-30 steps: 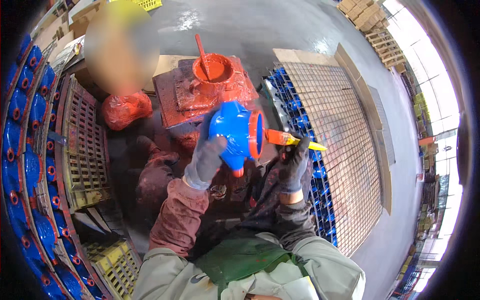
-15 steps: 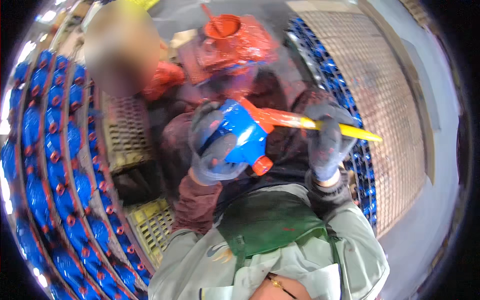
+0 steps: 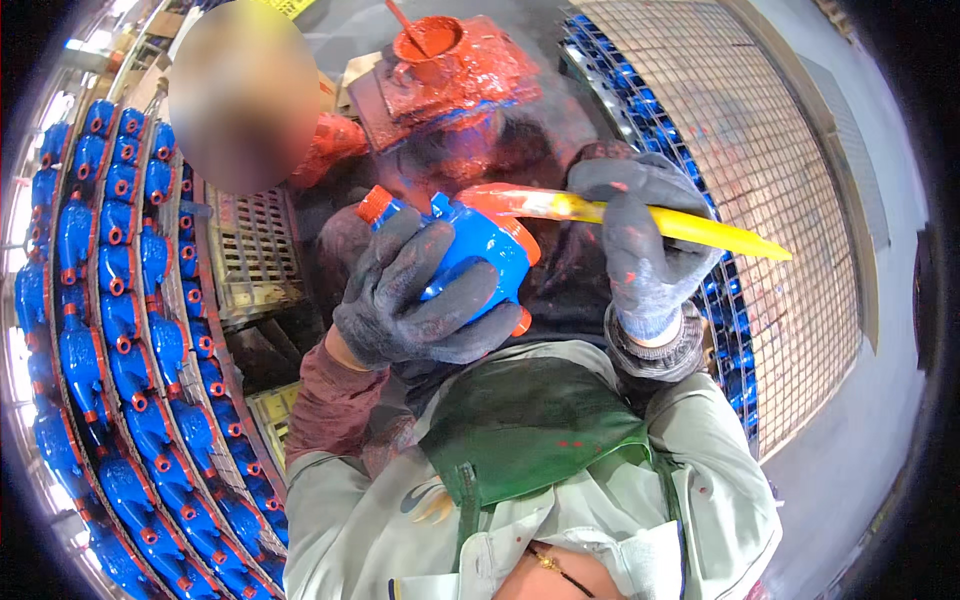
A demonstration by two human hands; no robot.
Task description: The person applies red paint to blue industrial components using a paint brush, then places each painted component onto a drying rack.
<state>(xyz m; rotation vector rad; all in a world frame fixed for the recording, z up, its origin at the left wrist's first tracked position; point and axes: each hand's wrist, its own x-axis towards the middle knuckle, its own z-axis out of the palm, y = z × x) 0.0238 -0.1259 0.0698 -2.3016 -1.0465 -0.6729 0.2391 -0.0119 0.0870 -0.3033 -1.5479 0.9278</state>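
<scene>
Gloved in dark grey, my left hand (image 3: pixel 415 295) is wrapped round a glossy blue metal casting, likely a valve body (image 3: pixel 492 250), whose pipe ends are painted red. Its round red-edged end faces right, with one red end at the upper left and another at the bottom. My right hand (image 3: pixel 650 225), also in a grey glove with red specks, grips a paintbrush (image 3: pixel 715 230) by its yellow handle. The brush's red-coated head touches or lies very near the casting's top edge; I cannot tell which.
A mug of red paint (image 3: pixel 430 38) with a stick in it stands on a paint-smeared stand (image 3: pixel 480 80) ahead. Curved-looking racks of blue castings (image 3: pixel 120 340) fill the left. Right lies a wire-mesh rack (image 3: pixel 740 150). Plastic crates (image 3: pixel 255 245) sit left; another person is at upper left.
My left hand has turned the casting, bringing a red end to the upper left and the round end rightward. The brush has shifted slightly up, its head now at the casting's top.
</scene>
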